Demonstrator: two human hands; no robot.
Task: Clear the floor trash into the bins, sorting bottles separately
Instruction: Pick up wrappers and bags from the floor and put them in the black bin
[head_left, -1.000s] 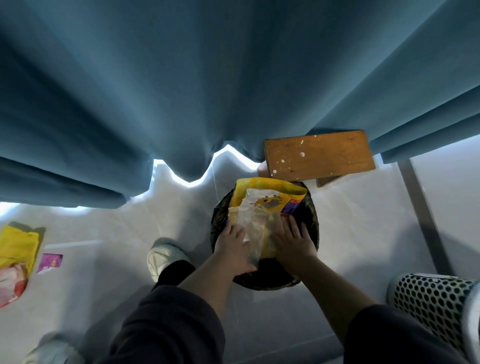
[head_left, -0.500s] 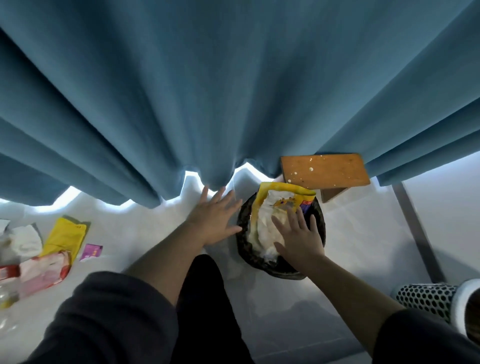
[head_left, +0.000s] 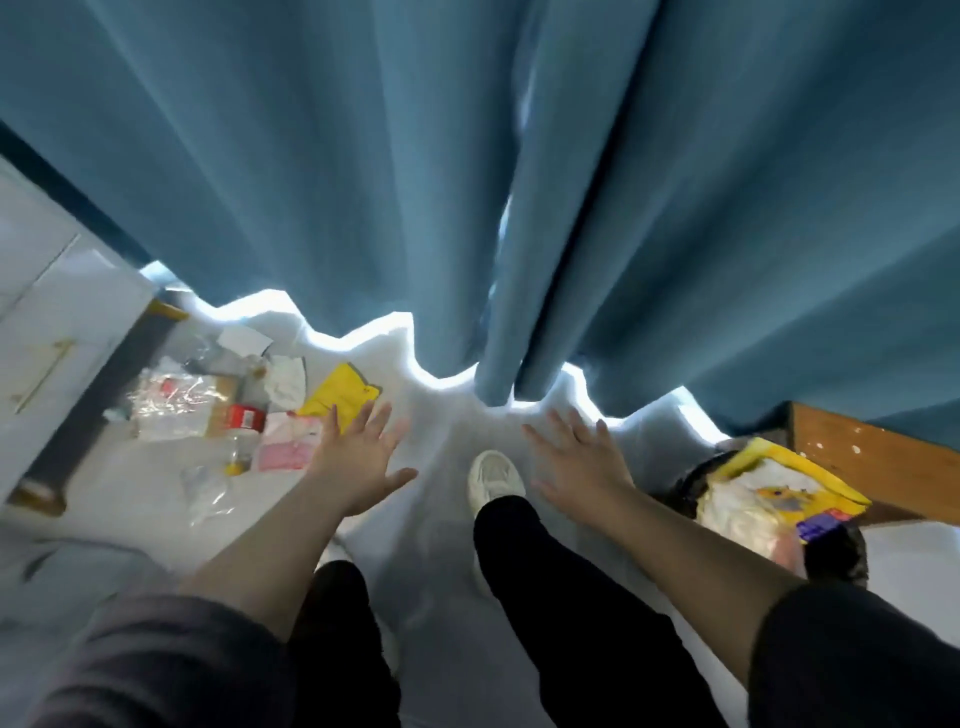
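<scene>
My left hand (head_left: 358, 457) and my right hand (head_left: 576, 457) are both held out over the floor with fingers spread, holding nothing. A dark round bin (head_left: 836, 556) at the right holds a yellow-and-white bag (head_left: 753, 488). To the left a heap of floor trash lies by the curtain: a yellow packet (head_left: 337, 395), a clear bottle with a red label (head_left: 244, 421), a pink wrapper (head_left: 285, 452), crumpled white paper (head_left: 285, 379) and clear plastic wrap (head_left: 166, 400). My left hand hovers just right of the pink wrapper and yellow packet.
A blue curtain (head_left: 467, 182) hangs across the whole back. A wooden stool (head_left: 872, 452) stands behind the bin. A white cabinet (head_left: 57, 312) with gold handles flanks the trash on the left. My white shoe (head_left: 493, 478) is planted between the hands.
Both hands left the bag in the bin and opened out. The view swung left, so the bin now sits at the right and the trash heap has come closer.
</scene>
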